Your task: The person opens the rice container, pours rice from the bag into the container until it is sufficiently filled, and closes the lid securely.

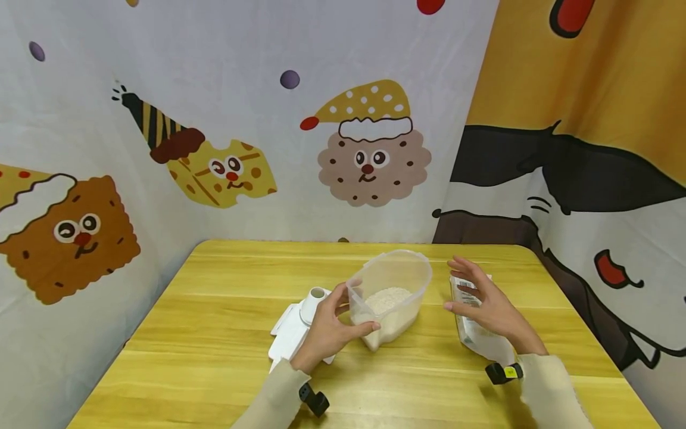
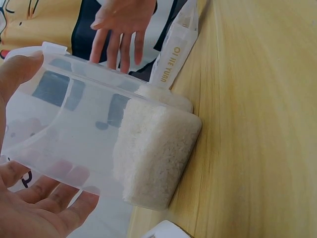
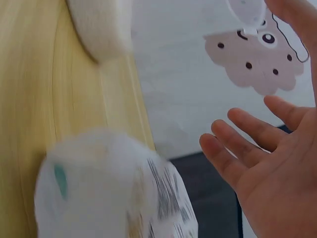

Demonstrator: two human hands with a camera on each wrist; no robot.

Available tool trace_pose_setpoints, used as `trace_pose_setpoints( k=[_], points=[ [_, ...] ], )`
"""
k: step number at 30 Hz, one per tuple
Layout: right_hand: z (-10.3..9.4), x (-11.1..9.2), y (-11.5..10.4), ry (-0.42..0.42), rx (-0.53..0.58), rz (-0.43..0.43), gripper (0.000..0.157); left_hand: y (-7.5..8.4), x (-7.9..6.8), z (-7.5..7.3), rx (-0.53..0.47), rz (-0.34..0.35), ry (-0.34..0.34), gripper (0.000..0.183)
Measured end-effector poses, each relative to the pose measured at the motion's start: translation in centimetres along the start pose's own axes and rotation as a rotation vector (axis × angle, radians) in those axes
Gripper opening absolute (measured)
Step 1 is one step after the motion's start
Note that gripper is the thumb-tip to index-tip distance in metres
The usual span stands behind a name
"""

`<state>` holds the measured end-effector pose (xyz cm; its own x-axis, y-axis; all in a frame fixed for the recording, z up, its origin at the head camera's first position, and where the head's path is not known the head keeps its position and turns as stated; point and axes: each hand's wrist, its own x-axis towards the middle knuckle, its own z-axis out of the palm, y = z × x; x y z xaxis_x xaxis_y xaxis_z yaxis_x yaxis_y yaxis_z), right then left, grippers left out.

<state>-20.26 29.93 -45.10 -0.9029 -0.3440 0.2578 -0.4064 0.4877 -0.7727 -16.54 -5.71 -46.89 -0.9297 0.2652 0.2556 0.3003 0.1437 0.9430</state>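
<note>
My left hand (image 1: 328,335) grips a clear plastic container (image 1: 398,269) by its left side, thumb at the near rim and fingers on the far side. White rice (image 2: 156,153) fills its lower part. The container stands on the wooden table, tilted slightly in the head view. My right hand (image 1: 490,307) hovers to the right, fingers spread and holding nothing. Below and beside it is a white printed plastic package (image 1: 467,325), partly hidden by the hand; its barcode-like print shows in the right wrist view.
Left of the container, partly behind my left hand, lies a flat white plastic piece (image 1: 289,339) with a short round white tube (image 1: 313,302) on it. A curtain (image 1: 241,59) with cartoon figures hangs along the table's (image 1: 214,298) back and sides.
</note>
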Motion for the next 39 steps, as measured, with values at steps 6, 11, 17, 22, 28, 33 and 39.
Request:
trace_pose_setpoints(
  k=[6,11,17,22,28,33,39],
  points=[
    [1.7,1.5,-0.1,-0.034,0.14,-0.048,0.1,0.1,0.0,0.0,-0.003,-0.003,0.001,0.084],
    [3.0,2.2,-0.1,-0.069,0.214,-0.053,0.106,0.2,-0.1,-0.1,-0.008,-0.01,-0.002,0.084],
    [4.5,2.7,-0.6,-0.085,0.238,-0.05,0.107,0.2,-0.1,-0.1,0.0,-0.004,0.001,0.083],
    [5.2,3.1,-1.2,-0.084,0.268,-0.056,0.106,0.1,-0.1,-0.1,0.002,0.003,-0.001,0.083],
    [5.6,3.3,-1.1,-0.081,0.322,-0.076,0.103,0.2,-0.1,-0.1,0.017,-0.011,-0.018,0.084],
    [5.8,3.2,-1.2,-0.074,0.336,-0.065,0.101,0.5,0.0,-0.5,0.039,-0.035,-0.058,0.086],
    [5.8,3.2,-1.2,-0.076,0.334,-0.06,0.101,1.1,0.3,-1.6,0.125,-0.061,-0.115,0.089]
  ],
)
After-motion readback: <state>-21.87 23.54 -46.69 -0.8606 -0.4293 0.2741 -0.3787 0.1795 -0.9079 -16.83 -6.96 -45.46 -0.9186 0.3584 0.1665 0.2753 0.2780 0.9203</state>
